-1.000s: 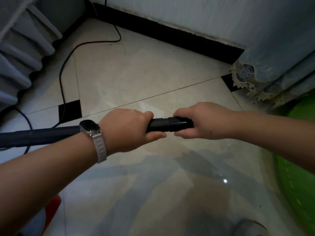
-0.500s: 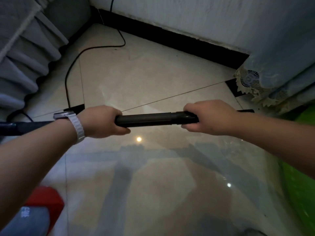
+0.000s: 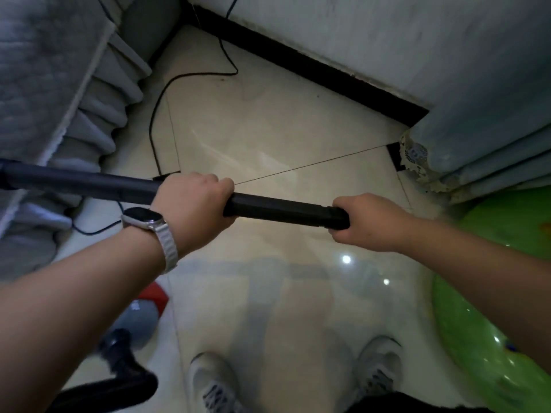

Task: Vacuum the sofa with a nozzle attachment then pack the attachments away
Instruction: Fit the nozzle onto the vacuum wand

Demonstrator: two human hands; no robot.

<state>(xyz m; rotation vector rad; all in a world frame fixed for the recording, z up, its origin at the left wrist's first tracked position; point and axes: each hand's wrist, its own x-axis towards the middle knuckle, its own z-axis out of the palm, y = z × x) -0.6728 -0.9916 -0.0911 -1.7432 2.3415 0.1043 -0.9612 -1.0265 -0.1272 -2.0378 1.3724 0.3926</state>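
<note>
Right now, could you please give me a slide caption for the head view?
Left hand holds the dark grey vacuum wand, right hand the black plastic nozzle, over glossy cream floor tiles.

Glossy cream tile floor (image 3: pixel 268 129) with thin dark joints and black corner insets (image 3: pixel 393 152), bounded by a black skirting (image 3: pixel 313 70) below a white wall (image 3: pixel 357 31). Grey pleated cover (image 3: pixel 98 120) at left edge; blue-grey lace-trimmed cover (image 3: pixel 492 138) at right. Point reflections (image 3: pixel 346 259) of lights on the tiles.
</note>
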